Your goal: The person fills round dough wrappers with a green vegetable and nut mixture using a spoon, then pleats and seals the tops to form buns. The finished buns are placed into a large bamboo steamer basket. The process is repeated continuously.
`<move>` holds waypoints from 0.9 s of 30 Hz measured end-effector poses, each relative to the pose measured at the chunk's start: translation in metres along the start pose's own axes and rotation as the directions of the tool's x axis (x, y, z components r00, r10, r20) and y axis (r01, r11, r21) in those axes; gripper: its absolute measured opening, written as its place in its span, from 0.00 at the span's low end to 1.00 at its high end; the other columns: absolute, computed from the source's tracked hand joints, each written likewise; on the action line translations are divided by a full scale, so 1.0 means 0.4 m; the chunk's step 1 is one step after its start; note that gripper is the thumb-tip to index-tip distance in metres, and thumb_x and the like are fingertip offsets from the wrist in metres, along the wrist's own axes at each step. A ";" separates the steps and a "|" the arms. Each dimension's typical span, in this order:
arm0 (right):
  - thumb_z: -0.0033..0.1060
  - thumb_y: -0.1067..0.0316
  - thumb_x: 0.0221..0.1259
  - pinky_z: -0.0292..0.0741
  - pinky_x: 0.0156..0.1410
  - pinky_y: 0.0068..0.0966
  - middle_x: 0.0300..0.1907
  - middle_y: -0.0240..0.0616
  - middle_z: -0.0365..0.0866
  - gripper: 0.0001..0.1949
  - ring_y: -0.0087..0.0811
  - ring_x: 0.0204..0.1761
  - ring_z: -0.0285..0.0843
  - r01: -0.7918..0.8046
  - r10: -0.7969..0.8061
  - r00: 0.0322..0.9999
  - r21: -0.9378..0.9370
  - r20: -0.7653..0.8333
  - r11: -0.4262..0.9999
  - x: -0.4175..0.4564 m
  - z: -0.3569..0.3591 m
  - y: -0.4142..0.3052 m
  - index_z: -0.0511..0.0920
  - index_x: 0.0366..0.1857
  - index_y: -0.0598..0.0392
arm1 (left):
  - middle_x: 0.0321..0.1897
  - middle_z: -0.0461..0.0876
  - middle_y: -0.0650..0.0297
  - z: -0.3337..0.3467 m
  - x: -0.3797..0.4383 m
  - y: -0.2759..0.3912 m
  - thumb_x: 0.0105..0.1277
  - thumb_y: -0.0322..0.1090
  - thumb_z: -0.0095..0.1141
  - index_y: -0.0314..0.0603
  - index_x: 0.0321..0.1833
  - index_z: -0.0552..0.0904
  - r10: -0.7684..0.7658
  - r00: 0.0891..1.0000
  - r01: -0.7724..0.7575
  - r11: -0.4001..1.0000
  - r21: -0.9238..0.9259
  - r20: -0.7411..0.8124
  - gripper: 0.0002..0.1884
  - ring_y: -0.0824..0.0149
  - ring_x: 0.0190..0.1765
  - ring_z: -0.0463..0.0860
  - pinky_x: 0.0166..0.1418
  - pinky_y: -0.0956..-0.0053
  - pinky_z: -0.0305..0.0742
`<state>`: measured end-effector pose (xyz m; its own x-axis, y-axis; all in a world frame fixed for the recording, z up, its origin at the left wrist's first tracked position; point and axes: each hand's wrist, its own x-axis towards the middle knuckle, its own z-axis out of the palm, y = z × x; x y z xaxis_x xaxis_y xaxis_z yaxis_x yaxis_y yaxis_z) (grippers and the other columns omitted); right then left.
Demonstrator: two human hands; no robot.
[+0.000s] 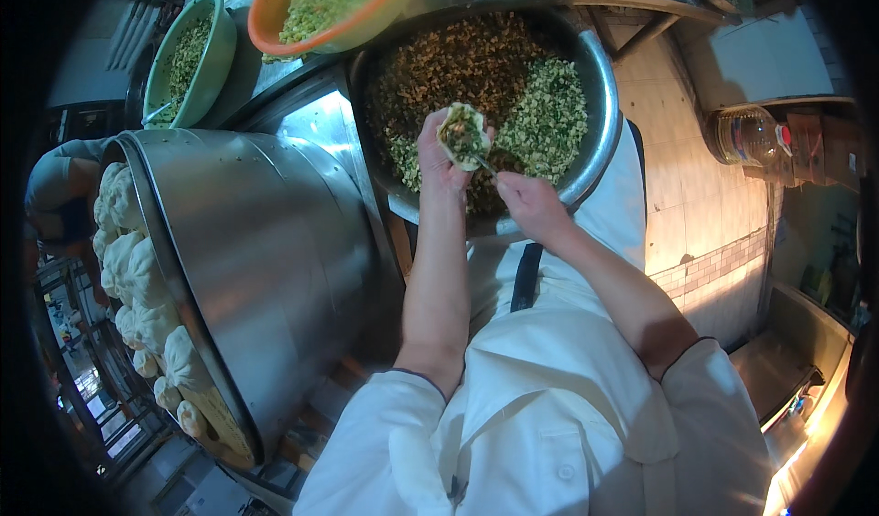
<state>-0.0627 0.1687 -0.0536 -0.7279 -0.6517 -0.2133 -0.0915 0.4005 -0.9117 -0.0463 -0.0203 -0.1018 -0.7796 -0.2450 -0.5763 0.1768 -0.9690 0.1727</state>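
My left hand (434,152) cups a round dough wrapper (448,119) with chopped green and brown filling heaped in it. Gripped in my right hand (532,203) is a thin metal utensil (485,166), whose tip meets the filling at the wrapper's lower edge; the shape of that tip is hidden. Both hands are over a large metal basin (604,97). Dark brown chopped filling (446,56) covers the basin's far and left part, and pale green chopped filling (549,118) lies on its right.
To the left, a steel steamer drum (275,221) bears several filled white buns (137,269). Behind are an orange-rimmed colander (264,25) of chopped vegetables and a green bowl (223,56) of filling. A large oil bottle (748,135) stands at right. Another person (65,179) is far left.
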 end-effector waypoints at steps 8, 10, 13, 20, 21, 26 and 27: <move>0.49 0.59 0.73 0.73 0.38 0.48 0.26 0.52 0.79 0.13 0.57 0.33 0.80 0.015 -0.008 0.994 -0.065 0.111 0.998 0.040 0.004 0.001 0.78 0.33 0.54 | 0.34 0.86 0.50 0.022 0.006 0.017 0.63 0.38 0.58 0.34 0.40 0.82 0.086 0.996 -0.085 0.995 0.056 -0.017 0.12 0.49 0.37 0.87 0.44 0.51 0.88; 0.48 0.58 0.73 0.74 0.39 0.49 0.27 0.52 0.80 0.13 0.57 0.34 0.80 -0.039 0.049 0.986 -0.066 0.162 0.997 0.046 0.013 -0.008 0.78 0.33 0.54 | 0.33 0.86 0.51 0.016 0.010 0.019 0.62 0.38 0.60 0.34 0.40 0.82 0.005 0.999 -0.008 0.995 0.103 0.033 0.13 0.50 0.36 0.87 0.44 0.52 0.89; 0.49 0.58 0.72 0.75 0.39 0.50 0.28 0.51 0.81 0.13 0.57 0.35 0.80 0.047 -0.029 0.991 -0.134 0.131 0.990 0.046 0.004 -0.014 0.78 0.33 0.53 | 0.34 0.86 0.48 0.007 0.017 0.040 0.63 0.38 0.57 0.34 0.40 0.83 0.056 0.998 -0.056 0.998 0.019 0.025 0.12 0.46 0.36 0.86 0.44 0.50 0.87; 0.45 0.52 0.74 0.76 0.41 0.50 0.28 0.51 0.83 0.21 0.56 0.34 0.83 -0.016 0.041 0.998 -0.482 0.041 0.876 0.063 -0.077 0.009 0.82 0.30 0.55 | 0.38 0.88 0.52 0.004 0.006 0.071 0.65 0.36 0.58 0.38 0.42 0.84 0.174 0.985 -0.173 0.975 -0.140 -0.011 0.10 0.50 0.43 0.88 0.55 0.44 0.84; 0.45 0.51 0.74 0.76 0.42 0.50 0.28 0.51 0.83 0.22 0.56 0.35 0.83 -0.005 0.041 0.998 -0.564 0.050 0.826 0.092 -0.084 0.004 0.83 0.29 0.56 | 0.38 0.88 0.53 0.007 0.000 0.060 0.65 0.37 0.58 0.38 0.43 0.84 0.158 0.987 -0.158 0.974 -0.163 -0.018 0.10 0.50 0.43 0.88 0.55 0.43 0.84; 0.42 0.38 0.77 0.76 0.55 0.33 0.43 0.41 0.90 0.32 0.36 0.44 0.85 -0.370 0.330 0.929 0.390 0.167 0.843 0.294 -0.025 -0.080 0.87 0.46 0.60 | 0.42 0.88 0.52 0.047 -0.015 -0.003 0.66 0.40 0.60 0.36 0.46 0.85 -0.001 0.995 0.015 0.988 -0.151 0.096 0.14 0.51 0.46 0.88 0.52 0.51 0.87; 0.43 0.36 0.77 0.76 0.56 0.33 0.43 0.42 0.90 0.33 0.37 0.45 0.86 -0.246 0.193 0.965 0.362 0.175 0.899 0.301 -0.017 -0.093 0.87 0.47 0.60 | 0.43 0.88 0.52 0.054 -0.018 -0.009 0.68 0.41 0.59 0.36 0.46 0.85 -0.008 0.991 0.028 0.988 -0.153 0.133 0.14 0.52 0.47 0.88 0.53 0.52 0.87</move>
<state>-0.1517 0.0797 -0.0430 -0.6016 -0.6643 -0.4437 0.3425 0.2873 -0.8945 -0.0542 -0.0144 -0.0812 -0.8541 -0.2309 -0.4660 0.2446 -0.9691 0.0320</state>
